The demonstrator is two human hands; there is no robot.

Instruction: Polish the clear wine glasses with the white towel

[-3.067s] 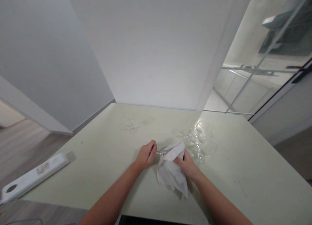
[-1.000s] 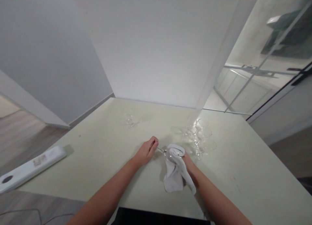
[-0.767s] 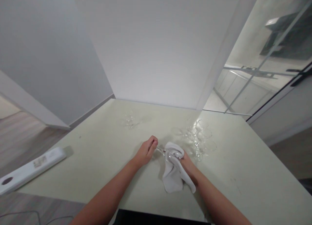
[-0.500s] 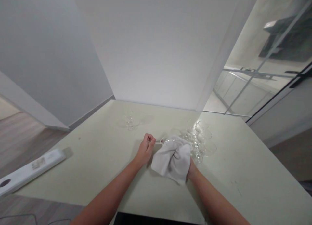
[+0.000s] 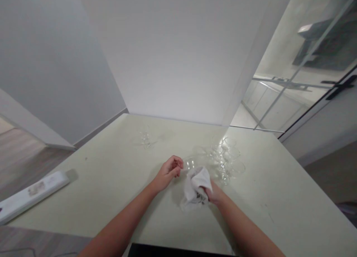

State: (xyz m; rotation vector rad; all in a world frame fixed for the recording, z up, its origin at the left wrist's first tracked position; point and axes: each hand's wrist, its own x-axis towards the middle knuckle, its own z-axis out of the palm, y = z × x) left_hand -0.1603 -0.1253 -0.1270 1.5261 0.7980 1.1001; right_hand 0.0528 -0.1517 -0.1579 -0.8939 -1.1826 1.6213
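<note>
My left hand [image 5: 170, 170] is closed around the stem end of a clear wine glass [image 5: 190, 164], which lies tilted sideways with its bowl to the right. A whitish cloth [image 5: 197, 186] hangs bunched in my right hand [image 5: 212, 193], its lower edge blurred by motion. The cloth is just below the glass bowl; whether they touch I cannot tell. Right of the cloth, several clear stemmed glasses [image 5: 225, 156] stand close together on the pale table [image 5: 111, 182].
More clear glassware [image 5: 146, 138] stands apart at the back left of the table. A long white object [image 5: 36, 194] lies along the left edge. A wall [image 5: 173, 64] rises behind the table, and a glass-paned door [image 5: 290, 93] is at the right.
The cloth has come down off the glass bowl and bunched up, leaving more of the bowl showing. My left hand has shifted slightly right with the glass. The view has turned slightly.
</note>
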